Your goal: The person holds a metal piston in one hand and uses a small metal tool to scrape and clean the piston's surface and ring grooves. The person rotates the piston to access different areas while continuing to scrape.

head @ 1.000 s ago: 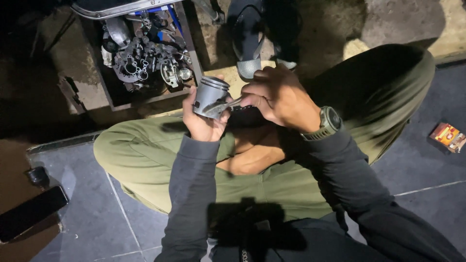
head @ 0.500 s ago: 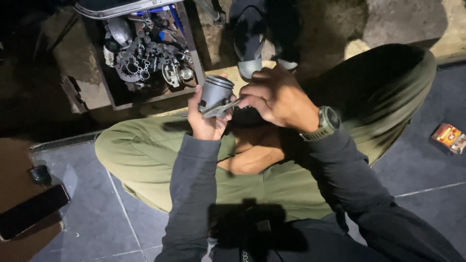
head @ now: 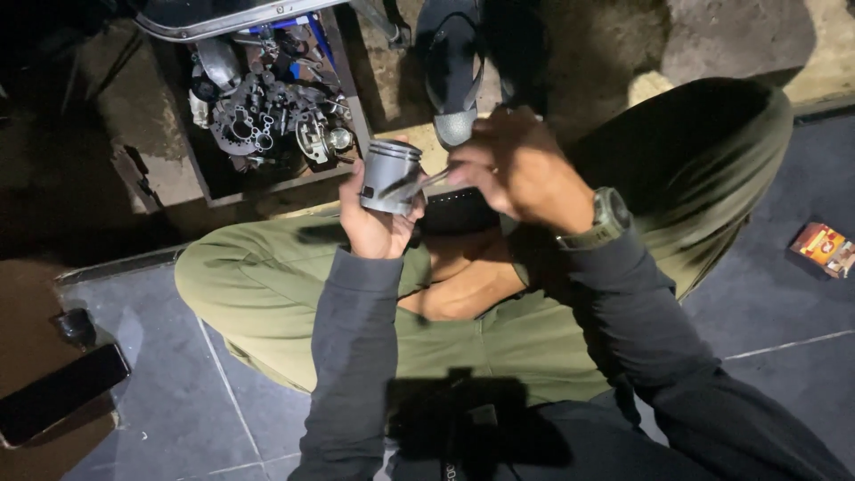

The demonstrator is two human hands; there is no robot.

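— Where's the piston [head: 390, 175]?
— Over the lap, clamped in the left hand [head: 378, 223]; the right hand [head: 517, 165] pinches a thin metal tool [head: 426, 183] touching it.
— Packages?
— A small red-orange box [head: 824, 248] on the floor, right edge.

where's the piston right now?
Head view, upper centre: the grey metal piston sits in the left hand, above the lap. The right hand puts a thin tool to its side; the parts tray lies just behind.
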